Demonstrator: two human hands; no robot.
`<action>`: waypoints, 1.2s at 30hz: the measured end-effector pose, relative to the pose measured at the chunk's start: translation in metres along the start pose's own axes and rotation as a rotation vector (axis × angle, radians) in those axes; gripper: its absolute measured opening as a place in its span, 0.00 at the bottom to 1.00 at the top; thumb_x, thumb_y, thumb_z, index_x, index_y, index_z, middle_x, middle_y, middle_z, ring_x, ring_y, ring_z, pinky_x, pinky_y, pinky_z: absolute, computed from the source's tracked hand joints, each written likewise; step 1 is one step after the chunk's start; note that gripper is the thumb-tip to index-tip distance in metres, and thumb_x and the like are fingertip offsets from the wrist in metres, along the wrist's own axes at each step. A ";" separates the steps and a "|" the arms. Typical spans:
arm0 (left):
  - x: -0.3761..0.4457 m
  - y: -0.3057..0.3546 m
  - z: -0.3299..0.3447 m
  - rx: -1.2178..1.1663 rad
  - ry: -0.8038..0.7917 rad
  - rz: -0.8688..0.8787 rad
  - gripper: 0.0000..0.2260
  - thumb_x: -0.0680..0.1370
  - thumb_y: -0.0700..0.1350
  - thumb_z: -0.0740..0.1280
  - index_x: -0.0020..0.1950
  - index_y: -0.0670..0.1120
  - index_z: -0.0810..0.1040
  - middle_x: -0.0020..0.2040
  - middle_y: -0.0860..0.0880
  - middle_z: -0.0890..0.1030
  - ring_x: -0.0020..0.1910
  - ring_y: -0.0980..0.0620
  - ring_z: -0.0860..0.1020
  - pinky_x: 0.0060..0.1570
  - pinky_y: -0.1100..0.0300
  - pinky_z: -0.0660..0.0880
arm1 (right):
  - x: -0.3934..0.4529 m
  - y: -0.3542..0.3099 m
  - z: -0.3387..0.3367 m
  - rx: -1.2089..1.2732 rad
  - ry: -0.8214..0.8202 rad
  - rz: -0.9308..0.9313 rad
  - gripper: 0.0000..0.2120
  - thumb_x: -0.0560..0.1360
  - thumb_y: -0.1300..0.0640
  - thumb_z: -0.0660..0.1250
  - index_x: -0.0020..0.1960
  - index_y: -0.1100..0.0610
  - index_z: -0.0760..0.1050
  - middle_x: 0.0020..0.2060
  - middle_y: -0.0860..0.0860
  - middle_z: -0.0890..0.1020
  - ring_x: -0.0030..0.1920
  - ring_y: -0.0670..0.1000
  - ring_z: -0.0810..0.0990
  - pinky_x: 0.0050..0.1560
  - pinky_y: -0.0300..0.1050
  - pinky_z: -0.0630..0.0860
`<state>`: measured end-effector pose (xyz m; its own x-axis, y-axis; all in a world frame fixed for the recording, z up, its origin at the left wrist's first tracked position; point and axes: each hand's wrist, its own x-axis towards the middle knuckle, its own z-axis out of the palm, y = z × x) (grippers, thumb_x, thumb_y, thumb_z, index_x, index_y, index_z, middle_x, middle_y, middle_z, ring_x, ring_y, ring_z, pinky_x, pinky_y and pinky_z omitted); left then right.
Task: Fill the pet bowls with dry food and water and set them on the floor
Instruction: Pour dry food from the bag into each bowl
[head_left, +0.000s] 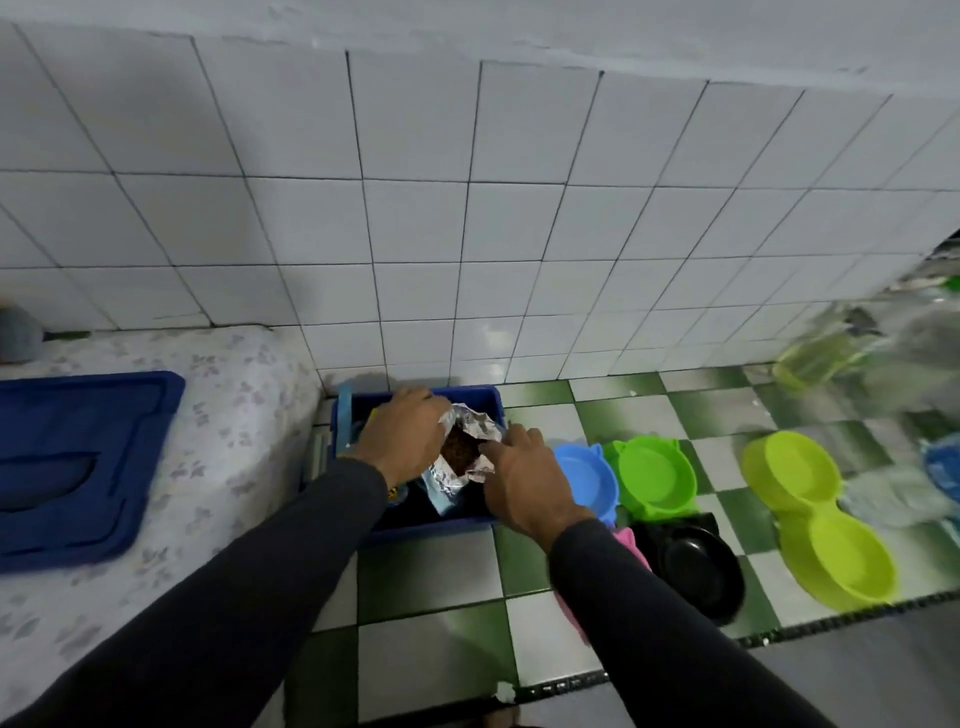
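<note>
Both arms reach forward and down, in long dark sleeves. The left hand is seen from the back, with its fingers curled over the far left edge of a shiny food bag. It holds that edge. The right hand is also seen from the back. Its fingers pinch the near right edge of the bag. The 2 hands hold the bag's mouth wide.

The bag stands in a blue box on the floor, close to the white tiled wall. Its mouth points up, toward the camera. Brown dry food shows inside. The bag's long side runs from the near left to the far right, and it leans a little.

The pet bowls sit on the green and white floor, to the right of the box. A blue bowl is just beside the box. A green bowl touches it. A black bowl is nearer the camera, with something pink by it, mostly hidden behind the right arm. A yellow-green double bowl lies farther right. Its long side runs from far left to near right. All the bowls face up.

A blue lid lies on a flowered cloth to the left.
</note>
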<state>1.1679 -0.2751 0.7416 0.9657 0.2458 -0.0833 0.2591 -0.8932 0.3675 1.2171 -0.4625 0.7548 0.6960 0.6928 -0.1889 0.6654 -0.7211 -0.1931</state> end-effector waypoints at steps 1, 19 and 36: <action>0.003 0.002 0.001 -0.002 -0.001 -0.024 0.15 0.83 0.46 0.63 0.70 0.47 0.77 0.65 0.45 0.79 0.66 0.44 0.72 0.63 0.47 0.73 | -0.002 0.001 0.002 -0.014 -0.016 -0.023 0.23 0.74 0.57 0.65 0.68 0.54 0.76 0.61 0.60 0.74 0.60 0.62 0.71 0.57 0.56 0.73; 0.033 0.008 -0.004 -0.223 0.090 -0.331 0.09 0.79 0.40 0.64 0.39 0.46 0.76 0.40 0.47 0.81 0.40 0.45 0.79 0.36 0.54 0.75 | 0.007 0.004 0.036 -0.005 0.206 -0.168 0.08 0.76 0.52 0.69 0.51 0.54 0.84 0.59 0.59 0.75 0.57 0.61 0.73 0.50 0.56 0.77; 0.045 0.006 -0.013 -0.211 0.091 -0.221 0.09 0.78 0.37 0.67 0.40 0.46 0.83 0.39 0.52 0.78 0.42 0.49 0.79 0.41 0.57 0.74 | -0.002 -0.021 0.036 0.244 0.206 0.070 0.13 0.79 0.50 0.67 0.52 0.58 0.85 0.63 0.57 0.72 0.64 0.59 0.69 0.65 0.49 0.72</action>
<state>1.2123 -0.2648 0.7517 0.8787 0.4663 -0.1023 0.4440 -0.7193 0.5343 1.1917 -0.4485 0.7252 0.7944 0.6072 -0.0164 0.5468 -0.7266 -0.4160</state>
